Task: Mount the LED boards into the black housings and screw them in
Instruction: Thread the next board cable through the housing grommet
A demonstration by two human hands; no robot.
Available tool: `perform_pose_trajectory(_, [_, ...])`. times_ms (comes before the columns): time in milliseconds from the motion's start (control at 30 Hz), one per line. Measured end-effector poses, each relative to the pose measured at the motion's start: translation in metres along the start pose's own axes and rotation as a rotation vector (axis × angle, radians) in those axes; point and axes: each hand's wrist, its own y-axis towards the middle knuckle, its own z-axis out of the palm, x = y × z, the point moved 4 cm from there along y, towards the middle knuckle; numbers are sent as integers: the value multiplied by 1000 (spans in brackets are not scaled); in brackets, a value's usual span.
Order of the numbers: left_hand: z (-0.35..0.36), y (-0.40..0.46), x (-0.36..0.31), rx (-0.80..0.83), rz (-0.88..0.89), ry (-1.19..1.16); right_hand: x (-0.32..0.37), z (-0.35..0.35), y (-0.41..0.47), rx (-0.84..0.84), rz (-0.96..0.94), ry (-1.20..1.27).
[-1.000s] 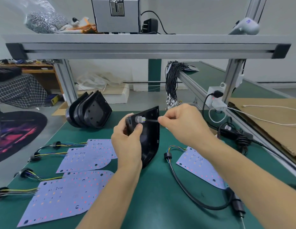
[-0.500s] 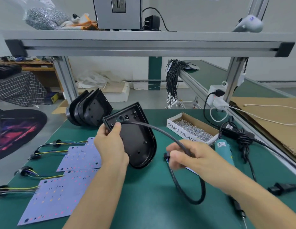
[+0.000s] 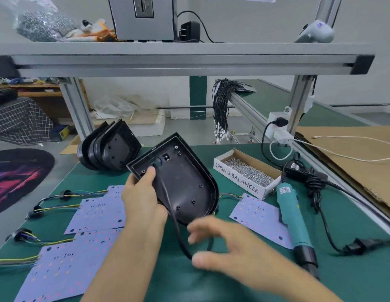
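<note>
— So, what do you have in front of you?

— I see the left hand (image 3: 144,199) gripping a black housing (image 3: 185,184) by its squared corner, thumb inside the rim, open side tipped up toward me. Its rounded end points down at the green mat (image 3: 211,284) and looks just clear of it. A black cable (image 3: 178,234) runs out of the hole near the thumb, down across the housing floor and over the rounded edge.

— And the right hand?

— The right hand (image 3: 229,247) is below the housing, fingers spread and loose, thumb apart. It's blurred, so I can't tell whether the fingertips touch the cable loop; I'd call it released, clasping nothing.

— Where are the boards?

— One LED board (image 3: 259,219) lies flat to the right, its near corner beside the right hand, its far edge near the screw box (image 3: 239,182) marked SPRING BALANCER. More LED boards (image 3: 98,212) lie overlapped on the left, their wire tails reaching toward the mat's left edge.

— Any room to move?

— Bare mat shows along the bottom, between my forearms and out to the right. The teal screwdriver (image 3: 294,216) lies along the right board's edge, tip toward me. A stack of housings (image 3: 109,149) leans at the mat's far left edge, near the frame leg (image 3: 76,107). The shelf beam (image 3: 189,62) crosses overhead, well above the hands.
</note>
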Motion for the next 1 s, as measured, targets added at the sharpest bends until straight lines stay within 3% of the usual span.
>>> perform_pose_trajectory(100, [-2, -6, 13, 6, 8, 37, -3, 19, -1, 38, -73, 10])
perform_pose_trajectory(167, [0, -12, 19, 21, 35, 39, 1, 21, 4, -28, -117, 8])
perform_pose_trajectory(267, [1, -18, 16, 82, 185, 118, 3, 1, 14, -276, -120, 214])
perform_pose_trajectory(333, [6, -30, 18, 240, 294, 241, 4, -22, 26, -494, -83, 377])
perform_pose_trajectory(433, [14, -47, 24, 363, 343, 308, 10, -42, 50, -725, -98, 259])
perform_pose_trajectory(567, [8, -23, 10, 100, 111, 57, 1, -26, 44, -612, -190, -65])
perform_pose_trajectory(667, [-2, -6, 1, 37, 66, -6, -25, -13, 31, -481, -175, -354])
perform_pose_trajectory(900, [-9, -4, 11, -39, 55, -8, -28, -4, 37, -139, -253, -461])
perform_pose_trajectory(1000, [-7, -6, 6, 11, 148, 55, -21, -14, 37, -277, -292, -470])
